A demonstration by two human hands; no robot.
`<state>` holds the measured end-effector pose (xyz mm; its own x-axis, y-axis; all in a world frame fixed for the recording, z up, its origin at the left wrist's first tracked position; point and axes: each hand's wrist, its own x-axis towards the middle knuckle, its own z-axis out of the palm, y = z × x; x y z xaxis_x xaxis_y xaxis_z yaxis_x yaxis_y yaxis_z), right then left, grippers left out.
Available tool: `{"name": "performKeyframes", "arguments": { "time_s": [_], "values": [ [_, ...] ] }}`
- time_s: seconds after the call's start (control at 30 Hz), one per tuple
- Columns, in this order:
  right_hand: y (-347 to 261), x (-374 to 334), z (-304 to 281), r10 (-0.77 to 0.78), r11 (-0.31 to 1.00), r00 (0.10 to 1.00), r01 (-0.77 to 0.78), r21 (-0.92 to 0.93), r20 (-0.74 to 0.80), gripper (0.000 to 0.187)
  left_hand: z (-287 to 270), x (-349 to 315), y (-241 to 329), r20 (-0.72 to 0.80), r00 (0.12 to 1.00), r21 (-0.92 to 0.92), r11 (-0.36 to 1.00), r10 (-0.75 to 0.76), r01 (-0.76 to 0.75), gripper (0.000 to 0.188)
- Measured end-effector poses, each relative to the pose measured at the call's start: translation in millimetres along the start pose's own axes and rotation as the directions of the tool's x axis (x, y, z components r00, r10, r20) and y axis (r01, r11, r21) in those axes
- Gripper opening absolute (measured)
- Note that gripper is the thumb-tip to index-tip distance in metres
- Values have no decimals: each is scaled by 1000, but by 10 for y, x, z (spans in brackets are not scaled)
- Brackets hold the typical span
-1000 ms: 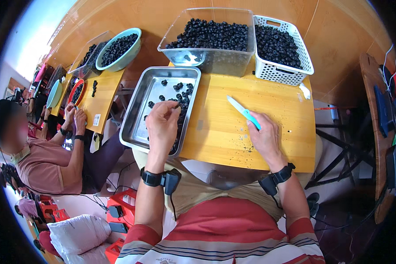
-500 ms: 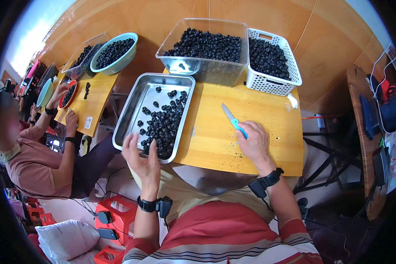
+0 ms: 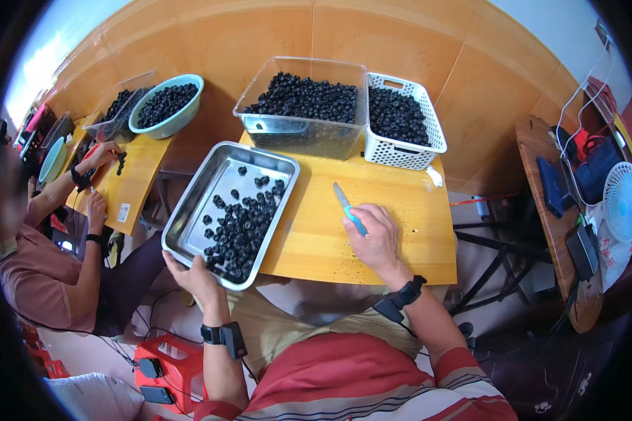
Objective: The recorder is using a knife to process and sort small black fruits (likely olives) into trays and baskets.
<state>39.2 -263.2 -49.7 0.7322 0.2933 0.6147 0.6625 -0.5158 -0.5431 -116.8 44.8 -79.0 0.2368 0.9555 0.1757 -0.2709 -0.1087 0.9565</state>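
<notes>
A silver rectangular metal tray [image 3: 189,214] of black rounded pieces [image 3: 242,231] is clamped by the left hand [image 3: 195,279] across the left edge of the yellow wooden tabletop [image 3: 309,231]; a turquoise-handled knife [image 3: 349,210] is clasped in the grip of the right hand [image 3: 376,242] toward the front edge. A clear plastic bin [image 3: 305,142] is set at the back edge.

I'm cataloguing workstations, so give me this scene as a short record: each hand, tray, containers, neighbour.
Left hand: at the near-left corner of the metal tray; whether it grips is unclear
Right hand: holds a knife with a turquoise handle, blade pointing away from the body, over the yellow table
Tray contents: small dark round pieces, mostly toward the right and near side
Containers behind: clear bin and, to its right, white perforated basket, both holding similar pieces
Neighbour: seated co-worker at left
</notes>
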Motion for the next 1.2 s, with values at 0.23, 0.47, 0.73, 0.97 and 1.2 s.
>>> {"name": "performKeyframes", "arguments": {
  "time_s": [0.23, 0.47, 0.73, 0.97, 1.2],
  "values": [
    [-177, 95, 136, 58, 981, 998, -61, 185, 23, 28, -269, 12, 134, -12, 996, -141, 987, -84, 82, 87],
    [-232, 181, 232, 217, 814, 945, -313, 489, 244, 51, -482, -78, 290, 76, 984, -164, 972, -159, 170, 82],
    [-178, 193, -73, 388, 219, 746, -645, 732, 541, 49, -256, -337, 711, 210, 951, -229, 934, -227, 274, 84],
    [-26, 164, -599, 589, 175, 727, -541, 823, 353, 34, 170, -604, 966, 366, 919, -238, 940, -148, 246, 75],
    [100, 480, -1293, 680, 322, 728, -403, 856, 87, 33, 492, -861, 826, 525, 846, -312, 904, -92, 292, 59]
  ]
}}
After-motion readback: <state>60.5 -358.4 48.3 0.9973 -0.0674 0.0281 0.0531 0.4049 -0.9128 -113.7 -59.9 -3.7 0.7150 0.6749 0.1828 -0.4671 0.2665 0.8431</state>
